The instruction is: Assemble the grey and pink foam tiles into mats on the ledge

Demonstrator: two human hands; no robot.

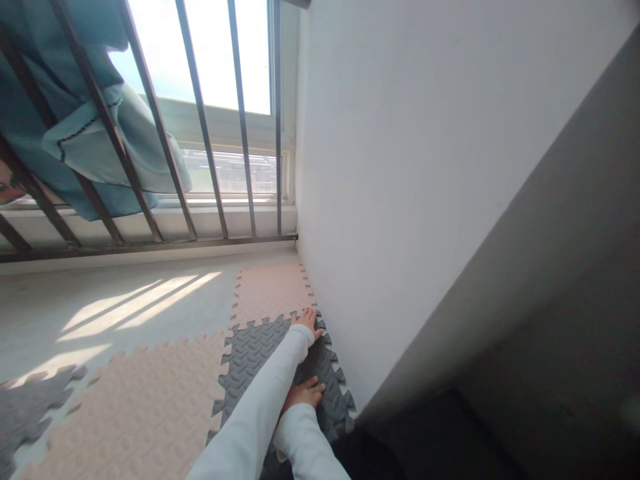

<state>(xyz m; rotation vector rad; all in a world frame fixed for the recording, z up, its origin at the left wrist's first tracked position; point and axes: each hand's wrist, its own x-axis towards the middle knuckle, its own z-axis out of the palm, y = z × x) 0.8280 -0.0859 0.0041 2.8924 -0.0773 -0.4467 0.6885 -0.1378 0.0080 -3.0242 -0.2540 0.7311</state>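
Observation:
Both my hands lie on a dark grey foam floor tile (253, 353) with interlocking toothed edges and a raised tread pattern. My left hand (307, 323) is flat, fingers spread, at the tile's far edge where it meets a pink foam tile (273, 290). Closer to me, my right hand (304, 395) rests palm down on the grey tile with its fingers apart. Neither hand holds anything. My left forearm passes over part of the grey tile and hides some of it.
A white wall (390, 187) rises along the right of the tiles. Dark metal railing (200, 120) stands before a window, with blue-green cloth (135, 140) behind it. A larger pink tile (145, 407) and another grey tile (30, 413) lie left on the pale floor (150, 293).

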